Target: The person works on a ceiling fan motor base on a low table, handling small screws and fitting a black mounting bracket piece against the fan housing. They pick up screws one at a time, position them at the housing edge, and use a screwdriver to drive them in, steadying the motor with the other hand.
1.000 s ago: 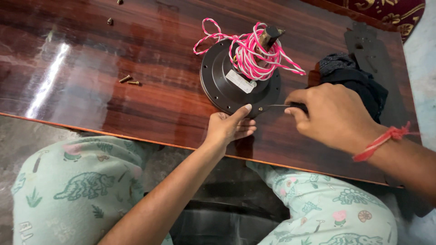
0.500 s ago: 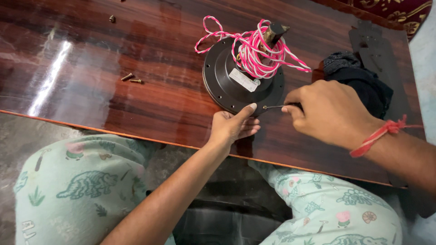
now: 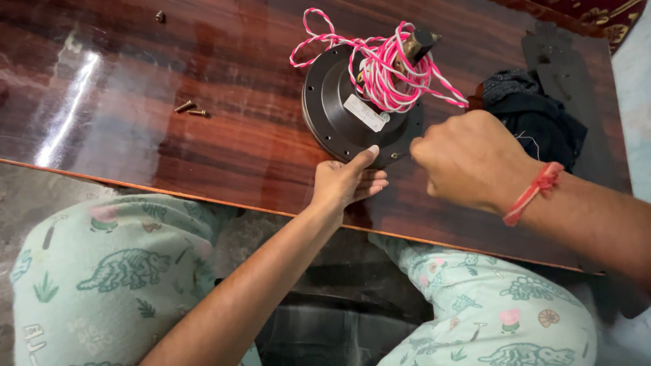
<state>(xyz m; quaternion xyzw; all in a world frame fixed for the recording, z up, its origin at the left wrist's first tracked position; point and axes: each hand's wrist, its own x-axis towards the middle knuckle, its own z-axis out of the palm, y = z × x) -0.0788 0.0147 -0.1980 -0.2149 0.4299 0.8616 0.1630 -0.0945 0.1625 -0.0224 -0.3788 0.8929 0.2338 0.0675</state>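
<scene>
Left hand [image 3: 347,181] is resting at the near rim of the motor [image 3: 352,108], index finger stretched out and touching the rim, other fingers loosely curled; it is steadying, not gripping. Right hand [image 3: 471,159] is curled into a closed fist just beside the motor's near-right rim; whatever it is holding is hidden inside the fist, so I cannot tell what it grips.

Motor is lying on the board [image 3: 224,135], near its front edge, right of centre. Flat round face is tipping toward the camera; its shaft [image 3: 419,42], the long axis, is pointing up and away to the far right. Pink-and-white wire [image 3: 386,74] is looping loosely around the shaft.

Progress, as a judgement: two screws [image 3: 191,108] are lying well apart to the left, another [image 3: 160,16] near the far edge, so some fastening seems already undone; rim work looks unfinished.

Beyond: dark cloth [image 3: 536,118] just right of the motor, a dark bracket [image 3: 566,74] behind it.
</scene>
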